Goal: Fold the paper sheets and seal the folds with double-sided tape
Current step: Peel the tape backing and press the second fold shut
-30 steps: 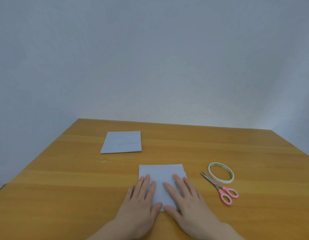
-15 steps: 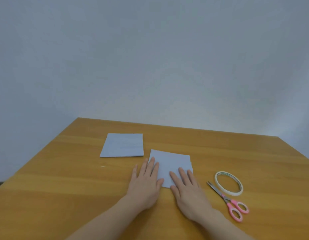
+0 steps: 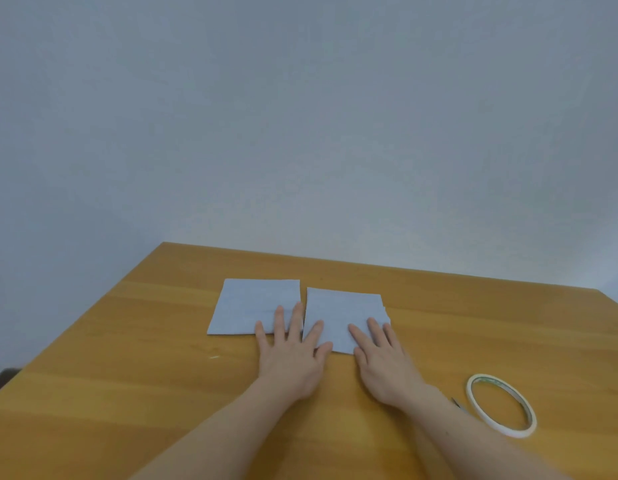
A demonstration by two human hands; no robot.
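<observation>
Both hands lie flat with fingers straight, gripping nothing. The right hand (image 3: 383, 362) presses its fingertips on the near part of the right folded sheet (image 3: 345, 313). The left hand (image 3: 290, 355) straddles the narrow gap, with its outer fingers on the near right corner of the left folded sheet (image 3: 252, 306) and its index finger and thumb on the right one.

The two sheets sit just beside each other toward the far middle of the desk (image 3: 127, 393), apparently not overlapping. The likeliest slip, in my judgement, is the right sheet riding over or nudging the left one if it is pushed any further left. Its right edge also shows slightly uneven layers, so a sideways drag could fan the fold open if the seal is weak.

The roll of double-sided tape (image 3: 500, 405) lies near the desk's right near corner, well apart from the sheets. A dark tip of scissors (image 3: 457, 402) peeks out beside the right forearm, and a careless pull back could catch it.

Open room lies along the left side, the near edge and the far right of the desk.
</observation>
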